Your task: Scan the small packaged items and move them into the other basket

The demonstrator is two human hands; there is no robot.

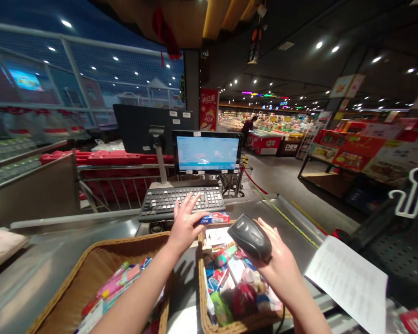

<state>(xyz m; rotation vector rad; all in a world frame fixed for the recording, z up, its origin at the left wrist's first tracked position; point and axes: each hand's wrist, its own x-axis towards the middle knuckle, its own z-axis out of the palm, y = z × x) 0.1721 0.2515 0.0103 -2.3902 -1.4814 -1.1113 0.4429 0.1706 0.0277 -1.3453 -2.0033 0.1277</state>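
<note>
Head view, left hand point(186, 223) pinching box point(217, 217), right hand point(277, 256) holding scanner point(250, 236), "冰红茶" banner point(209, 110)

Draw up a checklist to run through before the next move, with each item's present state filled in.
1. Right hand holding the scanner: ok.
2. Left hand clear of the keyboard: not ok, its fingers are over the keys; whether any key is pressed is unclear.
3. Box firmly gripped: cannot tell, the left thumb is at its near end.
4. Screen lit: ok.
5. Screen text readable: cannot tell, too small.
6. Right basket upright: ok, with assorted goods inside.
</note>
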